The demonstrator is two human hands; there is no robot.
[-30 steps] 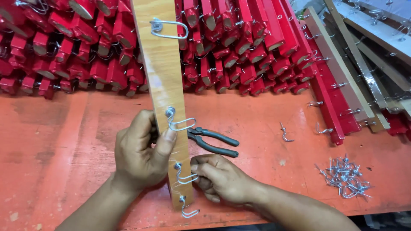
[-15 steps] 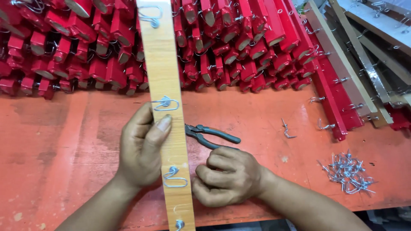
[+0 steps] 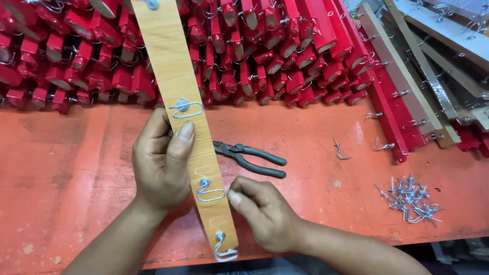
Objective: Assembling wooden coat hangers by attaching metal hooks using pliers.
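Orange worktop (image 3: 61,168): long light-wood strip (image 3: 175,76) has slid forward; left hand (image 3: 163,163) clasps it, right hand (image 3: 267,214) pinches middle bent wire hook (image 3: 209,189).

Smooth pale wood-grain strip (image 3: 175,86) in the grip, shiny wire hooks (image 3: 210,189) on it, matt scuffed orange table (image 3: 61,173) beneath

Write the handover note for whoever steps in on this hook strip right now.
Left hand: gripping the wooden strip, thumb on its face.
Right hand: fingertips pinching the wire hook mid-strip, no tool held.
Strip lies lengthwise on the orange table; hooks are already fitted above and below that one.
Pliers lie on the table right of the strip; a loose hook and a pile of hooks lie further right.
Red strips are stacked behind.
Left: whether the pinched hook is seated cannot be told.
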